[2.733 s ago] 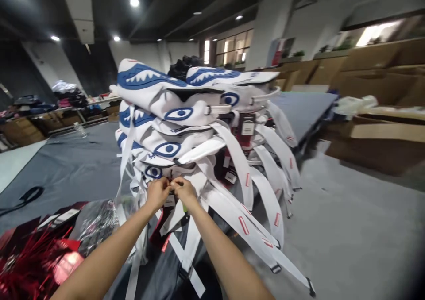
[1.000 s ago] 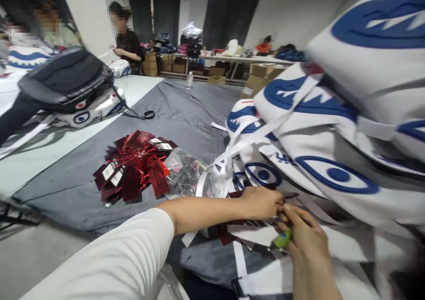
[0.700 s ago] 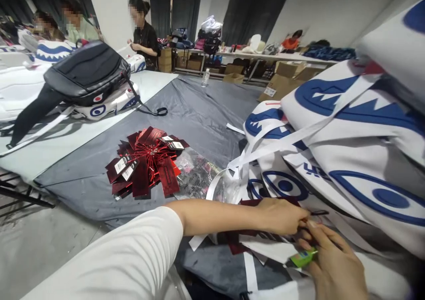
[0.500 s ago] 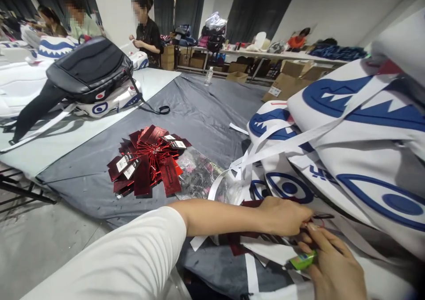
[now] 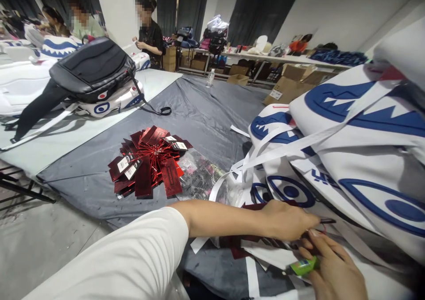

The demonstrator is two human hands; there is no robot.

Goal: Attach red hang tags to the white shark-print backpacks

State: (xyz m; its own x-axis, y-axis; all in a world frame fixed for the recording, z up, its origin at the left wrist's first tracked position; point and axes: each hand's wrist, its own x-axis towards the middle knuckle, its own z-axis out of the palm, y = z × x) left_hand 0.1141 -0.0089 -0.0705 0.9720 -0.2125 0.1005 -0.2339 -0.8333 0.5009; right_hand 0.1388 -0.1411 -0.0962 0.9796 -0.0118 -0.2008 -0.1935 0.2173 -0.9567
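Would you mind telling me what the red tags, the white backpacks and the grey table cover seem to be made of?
Red tags: probably glossy foil-faced card; they glint and lie flat and stiff.
White backpacks: apparently smooth synthetic leather or coated fabric, with a soft sheen and printed blue eyes; the straps look like woven webbing.
Grey table cover: seemingly thin woven or plastic sheeting, matte and creased.

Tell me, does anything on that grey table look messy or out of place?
Somewhat. The red hang tags lie fanned in a loose heap beside a crumpled clear bag, and white straps trail loose from the stacked white backpacks. Nothing looks damaged.
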